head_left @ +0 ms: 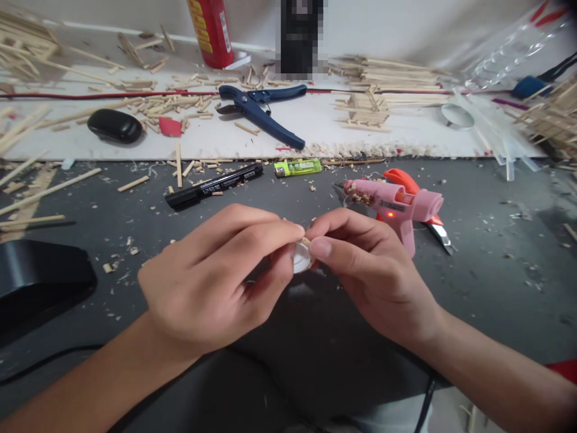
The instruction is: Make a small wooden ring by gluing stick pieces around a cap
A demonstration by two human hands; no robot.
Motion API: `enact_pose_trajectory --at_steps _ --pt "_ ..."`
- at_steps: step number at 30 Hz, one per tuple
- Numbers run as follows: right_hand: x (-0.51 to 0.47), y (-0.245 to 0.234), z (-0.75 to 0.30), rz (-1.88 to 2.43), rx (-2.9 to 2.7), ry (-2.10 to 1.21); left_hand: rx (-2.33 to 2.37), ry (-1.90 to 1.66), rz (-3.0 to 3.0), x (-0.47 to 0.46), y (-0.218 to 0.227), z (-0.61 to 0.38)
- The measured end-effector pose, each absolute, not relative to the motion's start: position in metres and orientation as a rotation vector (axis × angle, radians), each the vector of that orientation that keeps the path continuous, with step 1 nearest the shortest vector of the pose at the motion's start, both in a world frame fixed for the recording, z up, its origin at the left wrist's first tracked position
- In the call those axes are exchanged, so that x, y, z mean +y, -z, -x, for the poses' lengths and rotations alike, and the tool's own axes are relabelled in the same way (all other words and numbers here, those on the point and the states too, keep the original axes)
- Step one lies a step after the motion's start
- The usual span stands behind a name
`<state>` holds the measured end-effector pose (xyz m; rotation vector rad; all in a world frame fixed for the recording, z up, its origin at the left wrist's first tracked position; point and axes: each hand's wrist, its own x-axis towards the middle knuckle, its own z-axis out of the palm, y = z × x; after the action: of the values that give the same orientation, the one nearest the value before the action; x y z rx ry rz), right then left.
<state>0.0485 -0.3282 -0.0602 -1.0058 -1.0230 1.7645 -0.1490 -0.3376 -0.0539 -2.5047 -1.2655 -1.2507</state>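
Between my two hands is a small round white disc, like a cap, with something tan at its upper rim. My left hand is closed, thumb and fingers gripping the disc's left side. From the right, my right hand pinches the same rim between thumb and forefinger. The fingers hide much of the disc, so its exact kind does not show. Just beyond my right hand lies a pink hot glue gun with its small light glowing, over red-orange handled cutters.
A black permanent marker and a green lighter lie ahead of my hands. On the white ledge are blue cutting pliers, a black mouse, a red can and stacked wooden sticks. Glue sticks lie at right.
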Motion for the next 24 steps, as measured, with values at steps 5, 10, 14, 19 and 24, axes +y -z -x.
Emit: enact_pose_trajectory --at_steps 5,10,14,19,24 --pt "-0.3292 0.0553 -0.0466 1.05 -1.151 -1.582 -1.209 1.156 2.55 -0.3352 0.0521 0.1544" --pt "-0.3293 0.0513 -0.0467 1.075 -1.184 -1.538 -1.211 1.231 2.505 -0.3357 0.0523 0.1511" --pt "-0.3287 0.051 -0.0459 1.076 -1.174 -1.54 -1.229 1.31 2.478 -0.338 0.0555 0.1477" --pt "-0.329 0.0529 -0.0463 1.08 -1.203 -1.51 -1.208 1.382 2.492 -0.3379 0.0596 0.1478" --pt "-0.3285 0.0537 -0.0476 1.083 -1.215 -1.513 -1.178 1.379 2.493 -0.3355 0.0607 0.1474"
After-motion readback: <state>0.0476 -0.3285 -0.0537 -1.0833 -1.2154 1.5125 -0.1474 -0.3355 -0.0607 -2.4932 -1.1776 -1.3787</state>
